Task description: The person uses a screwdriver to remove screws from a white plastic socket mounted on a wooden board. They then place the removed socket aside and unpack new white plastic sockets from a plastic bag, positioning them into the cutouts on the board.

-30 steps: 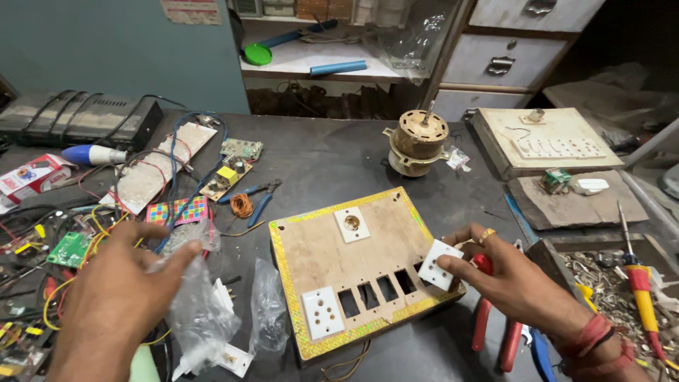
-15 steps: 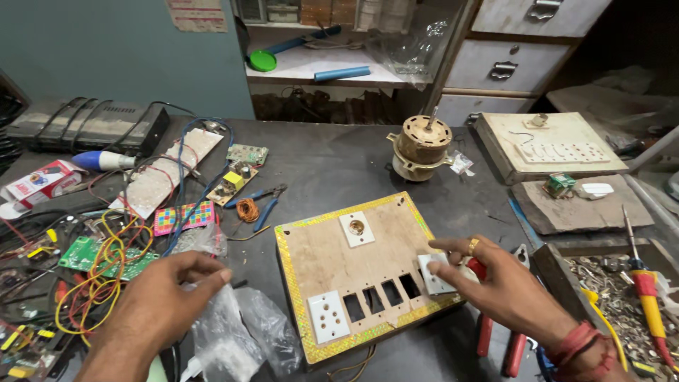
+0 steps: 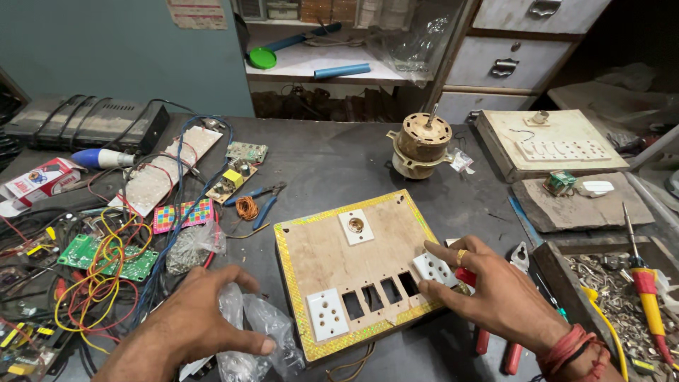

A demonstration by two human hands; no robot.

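A wooden switchboard panel (image 3: 332, 255) with a yellow patterned border lies on the dark bench. It carries a white socket (image 3: 327, 313) at its near left, a small white holder plate (image 3: 356, 226) near the top, and several empty rectangular cut-outs (image 3: 382, 290). My right hand (image 3: 488, 290) presses a white socket (image 3: 435, 269) onto the panel's right end, fingers around it. My left hand (image 3: 194, 322) rests spread on a clear plastic bag (image 3: 258, 336) just left of the panel.
An old motor (image 3: 422, 145) stands behind the panel. Red-handled pliers (image 3: 495, 346) lie under my right wrist. Circuit boards and tangled wires (image 3: 99, 262) crowd the left. A tray of screws (image 3: 601, 283) with a red screwdriver (image 3: 647, 290) is at right. Blue-handled pliers (image 3: 265, 201) lie centre.
My right hand brought the white socket from the panel's edge down onto its right end. My left hand dropped from above the bench onto the plastic bag.
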